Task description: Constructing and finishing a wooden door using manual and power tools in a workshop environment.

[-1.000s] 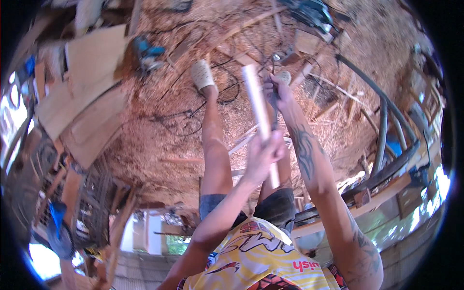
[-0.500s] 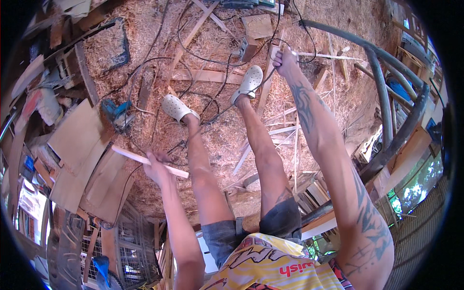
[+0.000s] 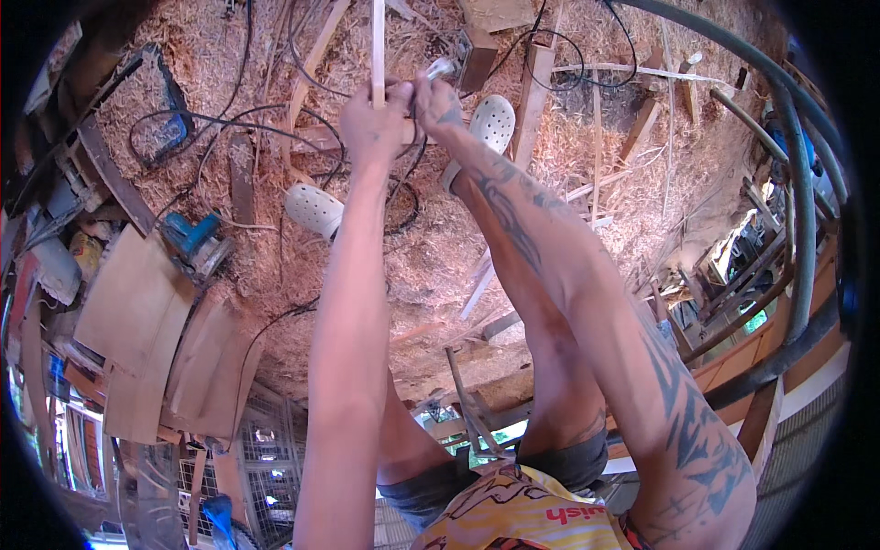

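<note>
My left hand [image 3: 374, 119] is wrapped round a slim, pale wooden strip [image 3: 378, 46] that stands out from the fist toward the top of the view. Right beside it is my right hand [image 3: 437, 103], its fingers closed. A small shiny, pale piece [image 3: 439, 70] shows at those fingers, too smeared to name. Both hands are over the shavings, between and just beyond my feet in cream clogs [image 3: 492, 124]. Close to the right hand stands a wooden block [image 3: 477, 60], and a black cable [image 3: 412, 151] passes beneath the hands.
Wood shavings [image 3: 431, 275] cover the ground. A blue power tool [image 3: 194, 240] lies at the left near flat wooden boards [image 3: 128, 321]. Black cables loop across the floor among loose timber pieces [image 3: 532, 101]. A curved dark pole frame [image 3: 797, 183] rises at the right.
My left hand has swung up and inward with the wooden strip, now turned upright. My right hand has moved left to meet it. The whole view has shifted with my head.
</note>
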A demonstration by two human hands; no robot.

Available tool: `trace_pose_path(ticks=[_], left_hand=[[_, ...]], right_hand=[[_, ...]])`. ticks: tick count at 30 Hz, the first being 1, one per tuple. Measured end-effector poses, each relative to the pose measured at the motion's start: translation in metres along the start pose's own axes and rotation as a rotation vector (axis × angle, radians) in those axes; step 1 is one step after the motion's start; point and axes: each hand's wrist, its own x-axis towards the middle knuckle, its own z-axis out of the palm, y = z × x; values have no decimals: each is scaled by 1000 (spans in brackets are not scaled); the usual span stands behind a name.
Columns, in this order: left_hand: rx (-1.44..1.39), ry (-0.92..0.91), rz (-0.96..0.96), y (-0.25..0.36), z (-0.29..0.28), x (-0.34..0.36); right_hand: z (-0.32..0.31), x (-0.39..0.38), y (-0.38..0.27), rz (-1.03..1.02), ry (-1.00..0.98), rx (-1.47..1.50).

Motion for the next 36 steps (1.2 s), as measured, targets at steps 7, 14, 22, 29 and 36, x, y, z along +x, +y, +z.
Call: trace_pose_path(ticks=[7, 14, 22, 29, 36], left_hand=[[-41, -159, -125, -25, 38, 30], [257, -249, -114, -39, 23, 59], [101, -276, 48, -47, 25, 76], [-64, -678, -383, -36, 8, 95], [54, -624, -319, -36, -13, 88]], right_hand=[[-38, -3, 12, -490, -356, -301], [-80, 71, 68, -417, 497, -42], [-103, 117, 84, -50, -229, 456], [-127, 115, 62, -216, -500, 282], [-124, 87, 42, 39, -849, 536]])
